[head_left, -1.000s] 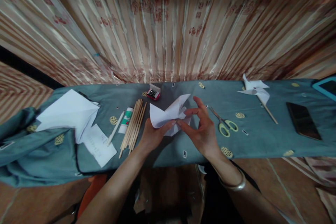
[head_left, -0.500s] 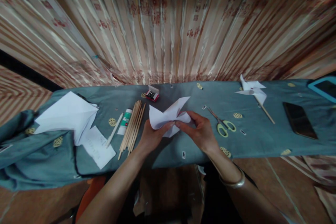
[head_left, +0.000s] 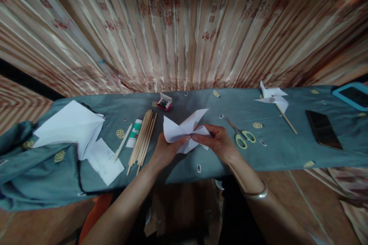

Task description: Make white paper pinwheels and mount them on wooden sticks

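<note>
A white paper pinwheel [head_left: 184, 128] is held between both hands above the cloth, its blades curled in toward the centre. My left hand [head_left: 169, 148] grips its left side, the thumb pressed at the middle. From the right, my right hand [head_left: 217, 141] pinches the paper, its thumb meeting the other thumb near the centre. Fingers behind the paper are hidden. Left of the hands lie several wooden sticks [head_left: 143, 141], and a small open box [head_left: 165, 102] of dark pins or tacks sits behind. Scissors [head_left: 241, 136] with yellow-green handles rest to the right.
A finished pinwheel on a stick [head_left: 274, 95] lies at right, near a dark phone [head_left: 323, 129] and a blue-framed tablet [head_left: 352, 95]. At left are white paper sheets [head_left: 70, 122], a written note [head_left: 105, 162], a white pen [head_left: 123, 141] and a glue stick [head_left: 134, 133]. A curtain [head_left: 184, 26] hangs behind.
The right-hand blade looks pressed flatter toward the centre, with more paper showing below the right fingers. Both hands keep their hold. The whole view has shifted slightly.
</note>
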`<state>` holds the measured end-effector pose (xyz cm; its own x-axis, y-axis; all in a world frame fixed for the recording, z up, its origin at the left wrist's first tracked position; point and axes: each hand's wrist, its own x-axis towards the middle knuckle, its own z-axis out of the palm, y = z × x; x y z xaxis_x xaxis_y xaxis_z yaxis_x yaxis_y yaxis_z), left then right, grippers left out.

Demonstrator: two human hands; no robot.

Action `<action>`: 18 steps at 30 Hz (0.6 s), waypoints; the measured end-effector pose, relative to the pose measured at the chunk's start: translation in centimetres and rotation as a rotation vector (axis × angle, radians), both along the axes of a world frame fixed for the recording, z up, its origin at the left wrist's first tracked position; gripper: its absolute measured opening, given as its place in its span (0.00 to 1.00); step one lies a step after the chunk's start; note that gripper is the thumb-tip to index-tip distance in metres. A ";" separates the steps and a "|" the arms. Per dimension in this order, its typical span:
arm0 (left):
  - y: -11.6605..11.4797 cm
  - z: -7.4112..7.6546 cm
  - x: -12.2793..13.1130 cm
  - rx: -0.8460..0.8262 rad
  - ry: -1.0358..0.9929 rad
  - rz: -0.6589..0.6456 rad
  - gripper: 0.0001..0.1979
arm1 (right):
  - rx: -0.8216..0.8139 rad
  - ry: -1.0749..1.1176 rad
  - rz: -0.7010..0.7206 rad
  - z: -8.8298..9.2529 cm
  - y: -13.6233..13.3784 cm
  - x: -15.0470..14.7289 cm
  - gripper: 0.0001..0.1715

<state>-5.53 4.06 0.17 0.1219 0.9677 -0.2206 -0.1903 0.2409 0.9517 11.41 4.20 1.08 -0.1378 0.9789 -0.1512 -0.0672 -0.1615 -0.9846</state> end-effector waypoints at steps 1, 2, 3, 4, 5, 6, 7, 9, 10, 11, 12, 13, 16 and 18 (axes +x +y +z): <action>0.0 -0.1 0.0 -0.004 0.006 0.007 0.19 | -0.001 0.013 0.000 -0.1 0.0 0.0 0.15; 0.0 -0.1 0.0 -0.006 0.012 0.011 0.19 | -0.001 0.023 0.000 -0.1 0.0 0.0 0.15; 0.0 -0.2 0.0 -0.007 0.017 0.016 0.19 | -0.002 0.033 -0.004 -0.1 0.0 0.0 0.14; 0.0 -0.2 0.0 -0.009 0.022 0.023 0.19 | -0.005 0.044 -0.010 -0.2 -0.1 -0.1 0.14; 0.0 -0.3 0.0 -0.011 0.027 0.032 0.20 | -0.008 0.055 -0.015 -0.2 -0.1 -0.1 0.14; 0.0 -0.3 0.0 -0.013 0.032 0.043 0.20 | -0.012 0.064 -0.020 -0.2 -0.1 -0.2 0.14; 0.0 -0.4 0.0 -0.015 0.037 0.053 0.20 | -0.016 0.073 -0.025 -0.3 -0.1 -0.3 0.14; 0.0 -0.5 0.0 -0.015 0.045 0.070 0.20 | -0.017 0.087 -0.036 -0.3 -0.1 -0.5 0.13; 0.0 -0.5 0.0 -0.012 0.048 0.074 0.20 | -0.016 0.089 -0.039 -0.4 -0.1 -0.6 0.13; 0.0 -0.6 0.0 -0.008 0.047 0.074 0.19 | -0.011 0.091 -0.044 -0.4 -0.2 -0.6 0.13; 0.0 -0.6 0.0 -0.002 0.045 0.073 0.19 | -0.006 0.091 -0.051 -0.5 -0.2 -0.7 0.14; 0.0 -0.6 0.0 0.003 0.043 0.074 0.18 | 0.002 0.088 -0.057 -0.5 -0.2 -0.8 0.14; 0.0 -0.5 0.0 0.012 0.044 0.074 0.17 | 0.024 0.061 -0.071 -0.7 -0.1 -0.8 0.15; 0.0 -0.5 0.1 0.007 0.046 0.080 0.17 | 0.031 0.042 -0.065 -0.7 -0.1 -0.7 0.16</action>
